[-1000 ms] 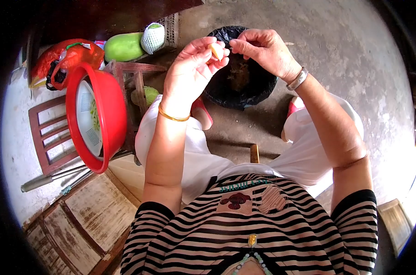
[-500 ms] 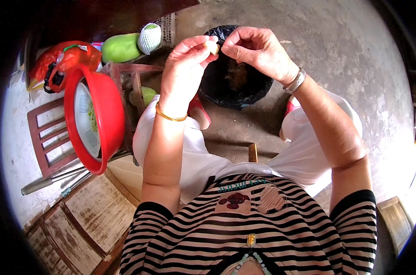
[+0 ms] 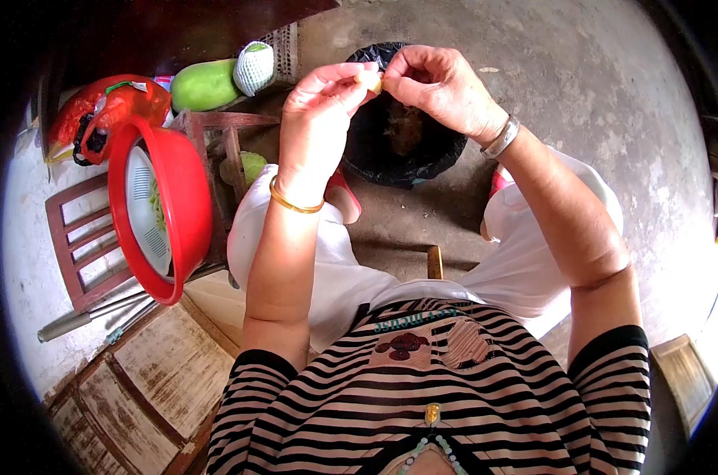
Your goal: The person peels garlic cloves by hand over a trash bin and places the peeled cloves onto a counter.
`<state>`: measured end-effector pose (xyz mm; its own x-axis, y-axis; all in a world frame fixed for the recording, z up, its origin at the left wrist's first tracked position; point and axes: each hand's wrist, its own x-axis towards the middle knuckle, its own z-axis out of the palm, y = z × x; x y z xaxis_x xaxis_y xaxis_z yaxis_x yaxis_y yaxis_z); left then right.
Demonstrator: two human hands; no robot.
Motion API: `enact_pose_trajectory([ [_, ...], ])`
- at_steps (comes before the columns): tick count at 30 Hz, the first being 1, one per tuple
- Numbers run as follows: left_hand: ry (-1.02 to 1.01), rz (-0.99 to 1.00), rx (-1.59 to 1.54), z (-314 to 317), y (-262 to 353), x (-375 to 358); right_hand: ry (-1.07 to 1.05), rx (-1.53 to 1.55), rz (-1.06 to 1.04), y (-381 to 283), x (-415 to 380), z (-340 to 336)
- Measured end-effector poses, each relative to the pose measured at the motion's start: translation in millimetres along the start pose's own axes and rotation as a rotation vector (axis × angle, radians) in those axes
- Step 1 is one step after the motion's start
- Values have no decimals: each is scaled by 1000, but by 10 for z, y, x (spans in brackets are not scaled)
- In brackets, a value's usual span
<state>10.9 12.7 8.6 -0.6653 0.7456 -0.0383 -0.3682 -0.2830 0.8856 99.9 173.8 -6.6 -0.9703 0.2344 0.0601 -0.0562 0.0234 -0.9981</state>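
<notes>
My left hand (image 3: pixel 321 107) pinches a small, pale cream piece (image 3: pixel 370 81) that looks like a garlic clove between thumb and fingertips. My right hand (image 3: pixel 442 89) has thumb and forefinger pinched together at the right end of this clove; whether a bit of skin is between them is too small to see. Both hands are held above a black-lined bin (image 3: pixel 406 162), which has brownish scraps (image 3: pixel 404 131) in it.
At left a red basin (image 3: pixel 191 210) stands tilted with a white basket (image 3: pixel 143 210) inside, on a wooden chair (image 3: pixel 78 237). Behind are a red plastic bag (image 3: pixel 141 99), a green melon (image 3: pixel 206 85) and a net-wrapped fruit (image 3: pixel 253 70). A green round vegetable (image 3: pixel 253 166) sits by my knee.
My right fingertips have moved left and now meet the clove, where a small gap showed before. My left hand still holds it and has hardly moved.
</notes>
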Motion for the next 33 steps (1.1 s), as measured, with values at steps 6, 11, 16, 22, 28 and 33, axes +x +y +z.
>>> enact_pose_trajectory([
  [6, -28, -97, -215, -79, -4, 16, 5, 59, -1, 6, -1, 9],
  [11, -28, -164, -300, -104, 27, 9, -3, 71, 28, 11, -5, 5],
  [16, -31, -202, -330, -138, 40, 12, 9, 65, 25, -12, -3, -1],
  [22, -24, -91, -252, -127, 37, 13, 84, -77, 40, 29, 11, -16],
  [28, 1, 10, 49, -70, 67, 6, 71, -128, -30, 264, 64, -30],
  [33, 44, 57, 222, -9, 85, -22, 10, -75, 36, 201, 65, -21],
])
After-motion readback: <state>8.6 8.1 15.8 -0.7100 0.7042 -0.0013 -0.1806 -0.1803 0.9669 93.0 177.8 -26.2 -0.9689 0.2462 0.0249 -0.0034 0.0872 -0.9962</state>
